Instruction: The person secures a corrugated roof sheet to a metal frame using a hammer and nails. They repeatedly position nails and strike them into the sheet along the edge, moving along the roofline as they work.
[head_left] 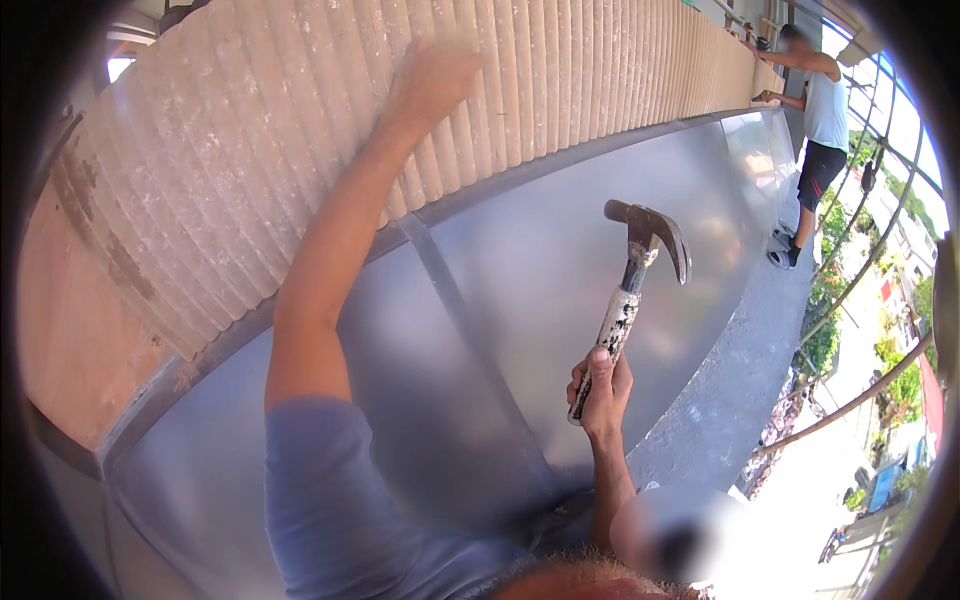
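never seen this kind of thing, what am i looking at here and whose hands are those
There is no robot: these are a person's bare hands, seen by a wide fisheye camera worn on their head, looking down. That lens bends straight edges. The right hand grips a hammer by its handle. The left hand is at a ribbed panel, too blurred to tell whether it touches. Below the panel is a smooth grey surface. At the upper right, another person stands on a ledge.

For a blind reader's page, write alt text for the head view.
The right hand holds a claw hammer by its black-flecked white handle; the blurred left hand is at a ribbed beige panel. Near the panel's far end stands another person.
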